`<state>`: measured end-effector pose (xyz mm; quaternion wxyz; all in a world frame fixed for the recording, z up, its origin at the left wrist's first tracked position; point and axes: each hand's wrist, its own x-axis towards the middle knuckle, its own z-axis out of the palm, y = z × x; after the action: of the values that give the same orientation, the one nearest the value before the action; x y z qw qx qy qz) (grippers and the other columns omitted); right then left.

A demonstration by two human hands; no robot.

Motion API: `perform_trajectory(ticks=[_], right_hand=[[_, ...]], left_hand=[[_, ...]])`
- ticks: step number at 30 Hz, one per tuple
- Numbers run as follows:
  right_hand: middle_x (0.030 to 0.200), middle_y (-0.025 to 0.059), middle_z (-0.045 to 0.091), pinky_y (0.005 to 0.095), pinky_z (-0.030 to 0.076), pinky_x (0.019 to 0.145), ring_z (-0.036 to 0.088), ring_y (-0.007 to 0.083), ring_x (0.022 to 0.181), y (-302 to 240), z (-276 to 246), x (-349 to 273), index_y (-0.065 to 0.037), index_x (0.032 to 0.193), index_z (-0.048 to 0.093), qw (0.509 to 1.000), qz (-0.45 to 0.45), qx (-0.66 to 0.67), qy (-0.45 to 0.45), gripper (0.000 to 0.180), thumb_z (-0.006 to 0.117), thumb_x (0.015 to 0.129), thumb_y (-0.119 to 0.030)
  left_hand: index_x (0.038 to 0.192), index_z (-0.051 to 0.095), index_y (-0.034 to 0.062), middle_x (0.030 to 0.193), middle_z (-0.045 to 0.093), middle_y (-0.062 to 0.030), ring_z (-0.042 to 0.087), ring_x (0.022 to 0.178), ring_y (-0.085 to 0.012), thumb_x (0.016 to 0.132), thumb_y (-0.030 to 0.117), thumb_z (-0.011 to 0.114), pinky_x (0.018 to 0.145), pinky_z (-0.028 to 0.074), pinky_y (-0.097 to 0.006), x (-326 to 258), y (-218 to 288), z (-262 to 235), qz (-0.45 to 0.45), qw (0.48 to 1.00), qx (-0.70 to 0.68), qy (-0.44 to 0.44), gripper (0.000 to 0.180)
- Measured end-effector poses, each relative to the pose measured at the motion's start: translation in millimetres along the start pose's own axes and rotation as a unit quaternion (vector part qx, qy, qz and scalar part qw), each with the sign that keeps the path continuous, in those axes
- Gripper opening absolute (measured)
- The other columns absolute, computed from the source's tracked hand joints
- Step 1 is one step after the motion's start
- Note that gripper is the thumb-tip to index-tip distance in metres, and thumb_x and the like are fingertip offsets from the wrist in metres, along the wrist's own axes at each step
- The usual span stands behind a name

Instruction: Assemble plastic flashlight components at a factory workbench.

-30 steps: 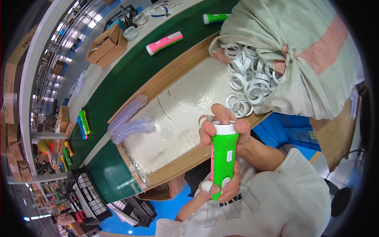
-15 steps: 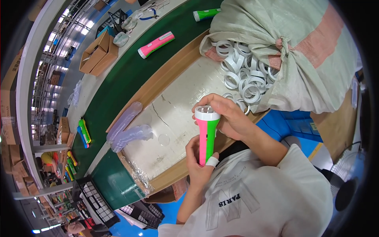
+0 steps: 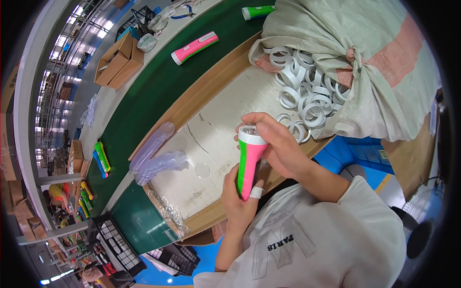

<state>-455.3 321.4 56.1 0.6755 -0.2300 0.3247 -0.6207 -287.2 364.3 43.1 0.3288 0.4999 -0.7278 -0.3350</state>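
A pink and green flashlight (image 3: 249, 161) with a white head ring stands upright over the near edge of the work board (image 3: 216, 120). My left hand (image 3: 238, 199) wraps its lower handle, thumb taped in white. My right hand (image 3: 277, 146) grips the white ring at the flashlight's head, fingers curled around it. Just beyond my right hand lies a pile of white plastic rings (image 3: 302, 91) spilling from a pale cloth sack (image 3: 365, 57).
A clear round lens (image 3: 202, 170) and stacks of clear plastic covers (image 3: 156, 156) lie on the board. A green conveyor belt (image 3: 158, 86) carries a pink and green flashlight (image 3: 194, 47) and another green one (image 3: 258, 11). Cardboard boxes (image 3: 119, 60) stand beyond it.
The flashlight was turned from its all-green side to show pink and green, and lifted toward the board. My left hand shifted up the handle while my right stayed on the head.
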Motion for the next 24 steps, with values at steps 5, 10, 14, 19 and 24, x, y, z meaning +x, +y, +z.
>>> perform_trajectory(ticks=[5, 10, 14, 19, 24], right_hand=[[0.114, 0.0156, 0.056, 0.0402, 0.047, 0.095, 0.057, 0.0279, 0.110, -2, -2, -4, -0.006, 0.124, 0.045, 0.985, 0.046, 0.116, -0.116, 0.044, 0.054, 0.093, -0.035], [0.114, 0.0156, 0.055, 0.0415, 0.047, 0.094, 0.057, 0.0287, 0.110, 1, -2, -14, -0.007, 0.121, 0.046, 0.991, 0.015, 0.068, -0.111, 0.041, 0.061, 0.089, -0.027], [0.109, 0.0144, 0.056, 0.0412, 0.048, 0.094, 0.059, 0.0285, 0.106, 0, -1, -19, -0.009, 0.118, 0.047, 0.990, 0.011, 0.098, -0.105, 0.041, 0.065, 0.083, -0.020], [0.097, 0.0115, 0.056, 0.0343, 0.049, 0.080, 0.061, 0.0255, 0.092, 0, 0, -28, -0.012, 0.100, 0.048, 0.984, 0.027, 0.126, -0.121, 0.042, 0.072, 0.071, -0.030], [0.094, 0.0129, 0.054, 0.0318, 0.049, 0.075, 0.060, 0.0259, 0.086, 4, -3, -30, -0.013, 0.089, 0.045, 0.973, 0.002, 0.172, -0.156, 0.039, 0.074, 0.069, -0.031]], left_hand=[[0.135, 0.035, 0.0013, 0.111, 0.059, -0.0223, 0.065, 0.080, -0.0299, 0.083, 0.047, 0.068, 0.059, 0.054, -0.036, -16, 1, -5, -0.268, 0.662, -0.670, -0.203, 0.077], [0.138, 0.030, 0.0045, 0.108, 0.052, -0.0078, 0.055, 0.082, -0.0129, 0.072, 0.025, 0.083, 0.068, 0.049, -0.027, -22, 14, 8, -0.127, 0.948, -0.284, -0.069, 0.088], [0.136, 0.032, 0.0062, 0.100, 0.053, -0.0052, 0.054, 0.080, -0.0113, 0.066, 0.005, 0.081, 0.069, 0.048, -0.026, -27, 26, 15, -0.184, 0.944, -0.264, -0.068, 0.086], [0.138, 0.029, 0.0031, 0.094, 0.053, -0.0049, 0.054, 0.083, -0.0128, 0.067, -0.003, 0.076, 0.075, 0.046, -0.027, -33, 42, 5, -0.264, 0.831, -0.447, -0.199, 0.086], [0.133, 0.034, 0.0060, 0.085, 0.055, -0.0075, 0.056, 0.076, -0.0167, 0.061, -0.001, 0.081, 0.066, 0.048, -0.029, -37, 47, 3, -0.276, 0.789, -0.516, -0.185, 0.087]])
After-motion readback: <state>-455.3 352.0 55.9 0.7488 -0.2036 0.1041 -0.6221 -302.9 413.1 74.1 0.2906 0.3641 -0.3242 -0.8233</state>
